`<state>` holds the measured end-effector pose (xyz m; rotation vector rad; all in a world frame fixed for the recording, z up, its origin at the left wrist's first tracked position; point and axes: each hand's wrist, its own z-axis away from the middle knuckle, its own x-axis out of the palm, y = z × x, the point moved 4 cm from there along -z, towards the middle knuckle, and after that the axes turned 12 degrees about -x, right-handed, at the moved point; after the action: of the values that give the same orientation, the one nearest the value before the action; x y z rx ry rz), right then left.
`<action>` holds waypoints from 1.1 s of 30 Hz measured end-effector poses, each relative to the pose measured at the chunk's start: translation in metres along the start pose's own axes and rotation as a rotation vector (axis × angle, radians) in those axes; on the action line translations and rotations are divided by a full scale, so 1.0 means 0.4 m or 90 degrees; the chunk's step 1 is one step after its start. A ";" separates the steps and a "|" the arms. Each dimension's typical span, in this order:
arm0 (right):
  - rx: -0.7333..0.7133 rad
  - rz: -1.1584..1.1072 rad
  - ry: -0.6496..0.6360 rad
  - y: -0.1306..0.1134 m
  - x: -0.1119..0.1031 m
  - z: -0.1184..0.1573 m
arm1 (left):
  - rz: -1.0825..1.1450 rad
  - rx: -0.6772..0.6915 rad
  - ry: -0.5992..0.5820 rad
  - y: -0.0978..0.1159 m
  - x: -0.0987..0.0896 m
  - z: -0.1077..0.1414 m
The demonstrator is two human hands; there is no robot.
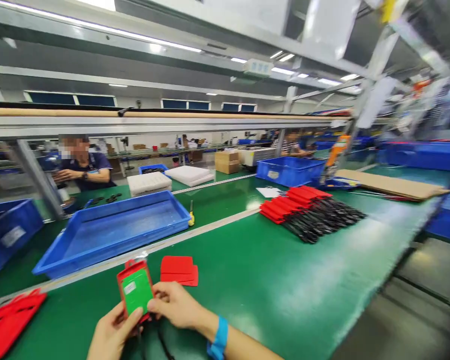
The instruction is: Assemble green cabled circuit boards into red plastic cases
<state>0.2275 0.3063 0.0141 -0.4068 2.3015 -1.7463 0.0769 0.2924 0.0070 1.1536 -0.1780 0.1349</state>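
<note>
A red badge holder (138,289) with a green panel and a small white label is held up over the near edge of the bench. My left hand (114,330) grips its lower left corner, thumb on the green face. At its lower right edge my right hand (177,306) pinches it with bent fingers; a blue band circles that wrist. Black cord (163,342) hangs beneath the holder. Just behind my right hand lie flat red pieces (178,270), overlapping on the green bench (240,280).
A shallow blue tray (116,232) stands at the back left, with a yellow-handled screwdriver (191,216) by its corner. Red holders (296,202) with black cords are piled to the right. More red pieces (11,320) lie near left. A co-worker (84,162) sits across the bench.
</note>
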 end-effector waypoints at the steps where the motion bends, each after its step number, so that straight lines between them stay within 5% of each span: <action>1: -0.004 0.001 0.014 0.000 -0.002 0.000 | -0.021 0.027 -0.001 0.007 0.016 0.012; 8: -0.036 -0.009 0.060 0.020 -0.012 0.001 | 0.004 0.097 -0.100 -0.007 0.064 0.007; 14: -0.025 0.029 0.067 0.024 -0.015 0.003 | -0.052 0.153 -0.029 -0.006 0.060 0.018; 19: -0.008 0.016 0.028 0.001 -0.014 0.005 | -0.040 0.168 -0.131 0.049 0.062 0.032; 23: -0.031 0.160 -0.025 -0.012 0.001 0.020 | 0.008 0.197 -0.030 0.070 0.027 0.026; 28: -0.033 0.299 -0.073 -0.013 0.038 0.040 | 0.044 0.191 0.044 0.032 0.006 0.010; 33: -0.031 0.297 -0.046 -0.001 0.048 0.037 | 0.080 0.157 0.048 0.027 0.006 0.011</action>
<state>0.2147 0.2863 0.0104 0.0614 2.1665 -1.4244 0.0766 0.2926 0.0188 1.3802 -0.1702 0.3177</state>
